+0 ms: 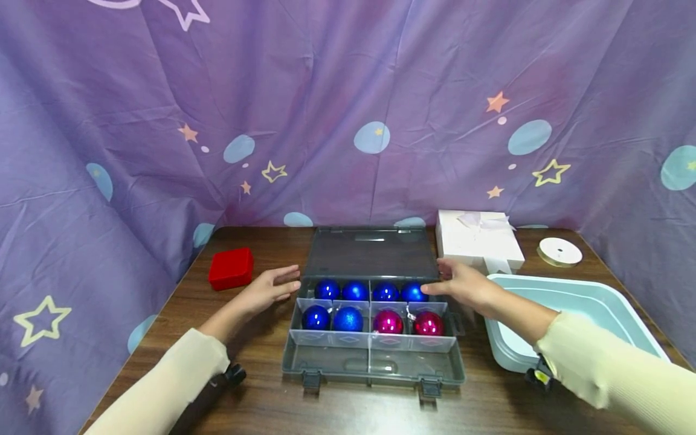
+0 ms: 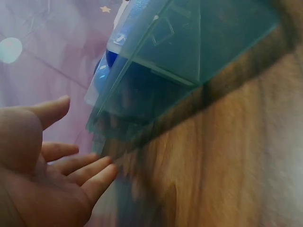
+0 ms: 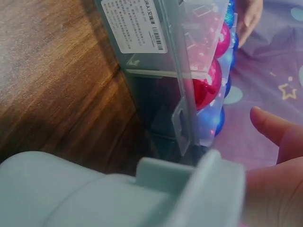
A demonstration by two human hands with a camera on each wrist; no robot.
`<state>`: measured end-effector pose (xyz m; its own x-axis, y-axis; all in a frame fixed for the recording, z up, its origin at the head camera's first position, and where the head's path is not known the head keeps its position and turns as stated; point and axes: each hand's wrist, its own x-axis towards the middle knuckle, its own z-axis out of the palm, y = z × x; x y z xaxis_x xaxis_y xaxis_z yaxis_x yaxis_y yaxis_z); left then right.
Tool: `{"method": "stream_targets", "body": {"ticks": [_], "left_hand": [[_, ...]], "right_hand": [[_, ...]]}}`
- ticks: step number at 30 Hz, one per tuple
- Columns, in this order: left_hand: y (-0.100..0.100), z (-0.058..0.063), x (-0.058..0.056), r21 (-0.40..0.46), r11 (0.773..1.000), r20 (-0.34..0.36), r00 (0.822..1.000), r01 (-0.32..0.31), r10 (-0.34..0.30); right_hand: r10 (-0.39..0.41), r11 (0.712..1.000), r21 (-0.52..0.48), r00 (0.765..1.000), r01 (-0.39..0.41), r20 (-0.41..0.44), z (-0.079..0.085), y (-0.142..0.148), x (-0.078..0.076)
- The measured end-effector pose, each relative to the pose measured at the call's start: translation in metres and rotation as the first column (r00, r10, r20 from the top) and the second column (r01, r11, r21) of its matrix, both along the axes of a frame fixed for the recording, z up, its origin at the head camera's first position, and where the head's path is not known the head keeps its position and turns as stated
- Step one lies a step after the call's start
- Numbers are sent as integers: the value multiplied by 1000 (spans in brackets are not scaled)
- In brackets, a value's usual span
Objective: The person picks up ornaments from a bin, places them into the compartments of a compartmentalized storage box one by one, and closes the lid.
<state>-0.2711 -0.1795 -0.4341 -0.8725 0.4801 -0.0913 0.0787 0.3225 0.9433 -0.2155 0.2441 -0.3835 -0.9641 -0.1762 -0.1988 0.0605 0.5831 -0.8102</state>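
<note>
A grey see-through compartment box point(image 1: 337, 360) lies on the table with its lid point(image 1: 370, 255) folded back. Several blue ornament balls point(image 1: 348, 319) fill its back row and the left part of the middle row. Two magenta balls point(image 1: 388, 322) sit to the right in that middle row. Beside the box's left edge is my left hand point(image 1: 270, 289), fingers extended; its palm point(image 2: 52, 189) holds nothing in the left wrist view. My right hand point(image 1: 464, 289) hovers at the back right corner, fingers loosely extended. Its thumb overlaps the rightmost blue ball in the head view; contact is unclear.
A red box point(image 1: 231, 269) stands at the left of the wooden table point(image 1: 250, 411). At the right are a white gift box point(image 1: 478, 238) with a ribbon bow, a ribbon spool point(image 1: 559, 251) and a pale blue basin point(image 1: 598, 293), which the right forearm crosses. A patterned purple cloth hangs behind.
</note>
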Motion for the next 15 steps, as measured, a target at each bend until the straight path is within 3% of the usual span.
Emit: {"method": "stream_targets", "body": {"ticks": [6, 15], "left_hand": [[19, -3, -14, -55, 997, -55, 997, -58, 55], [36, -3, -23, 61, 992, 121, 988, -107, 99]], "right_hand": [[9, 998, -59, 999, -7, 33, -10, -2, -8], [-29, 993, -109, 992, 43, 124, -14, -3, -17]]}}
